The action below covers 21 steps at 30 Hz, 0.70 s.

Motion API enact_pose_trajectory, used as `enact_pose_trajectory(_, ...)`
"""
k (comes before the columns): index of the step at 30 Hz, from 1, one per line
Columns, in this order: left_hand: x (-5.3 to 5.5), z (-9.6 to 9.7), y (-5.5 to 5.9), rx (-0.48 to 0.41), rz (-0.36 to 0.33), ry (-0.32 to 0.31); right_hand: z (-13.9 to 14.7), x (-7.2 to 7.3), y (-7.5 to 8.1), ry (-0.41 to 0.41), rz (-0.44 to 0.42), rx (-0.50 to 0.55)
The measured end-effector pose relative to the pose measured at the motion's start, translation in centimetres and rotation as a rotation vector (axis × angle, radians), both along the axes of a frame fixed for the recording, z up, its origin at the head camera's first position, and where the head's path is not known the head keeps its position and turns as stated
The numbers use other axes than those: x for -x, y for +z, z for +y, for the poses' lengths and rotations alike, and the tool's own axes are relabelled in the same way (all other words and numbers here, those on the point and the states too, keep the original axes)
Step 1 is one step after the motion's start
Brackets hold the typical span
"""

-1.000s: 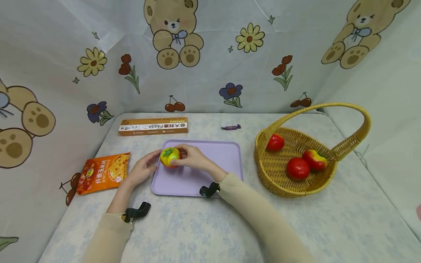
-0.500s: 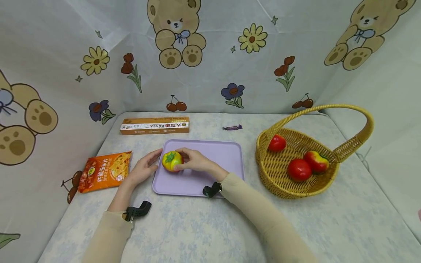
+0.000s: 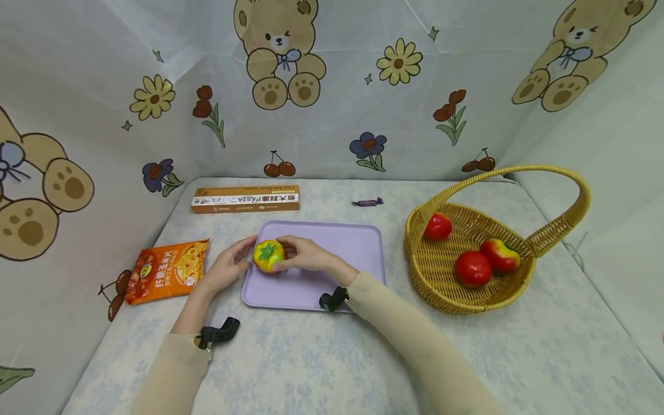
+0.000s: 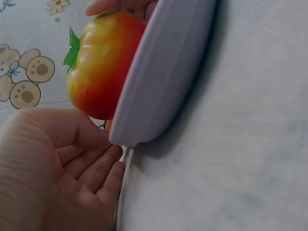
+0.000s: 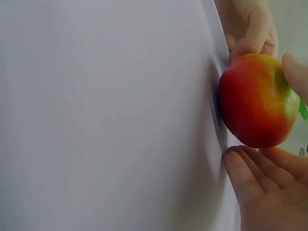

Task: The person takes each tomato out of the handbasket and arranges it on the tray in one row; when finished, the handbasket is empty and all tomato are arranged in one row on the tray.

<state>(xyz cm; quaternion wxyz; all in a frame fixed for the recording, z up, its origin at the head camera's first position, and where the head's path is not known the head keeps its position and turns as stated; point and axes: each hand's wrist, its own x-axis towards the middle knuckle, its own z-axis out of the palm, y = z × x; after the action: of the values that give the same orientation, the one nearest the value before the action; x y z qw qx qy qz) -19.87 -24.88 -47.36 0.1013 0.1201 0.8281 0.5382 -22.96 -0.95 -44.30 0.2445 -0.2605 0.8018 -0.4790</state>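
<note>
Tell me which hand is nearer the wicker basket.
Right. The right hand is at the yellow-red fruit on the purple tray, left of the wicker basket; the left hand is farther left, at the tray's left edge.

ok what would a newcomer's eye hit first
Likely the yellow-and-red fruit at the left end of the lilac tray, with the right hand around it and the left hand close by. Then the wicker basket on the right, holding three reddish fruits, and the orange bag at left.

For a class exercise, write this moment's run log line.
right hand: holds round yellow-red fruit; left hand: at left edge of lilac rectangular tray; fruit: at tray's left end
</note>
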Motion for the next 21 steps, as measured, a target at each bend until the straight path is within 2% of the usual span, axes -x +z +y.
enact_pose_trajectory(7, 0.1, 0.1, -0.1, 0.006, -0.021, 0.007, 0.7, 0.1, 0.7, -0.006, 0.037, 0.003)
enact_pose_trajectory(12, 0.1, 0.2, 0.0, 0.011, -0.014, 0.009, 2.0, -0.2, 2.2, -0.044, 0.075, 0.033)
enact_pose_trajectory(15, 0.1, 0.3, 0.1, 0.022, -0.013, 0.014, 3.3, -1.2, 3.7, -0.049, 0.087, 0.071)
enact_pose_trajectory(21, 0.0, 0.1, 0.1, 0.045, -0.011, 0.02, 7.4, -4.5, 7.1, 0.004, 0.145, 0.145)
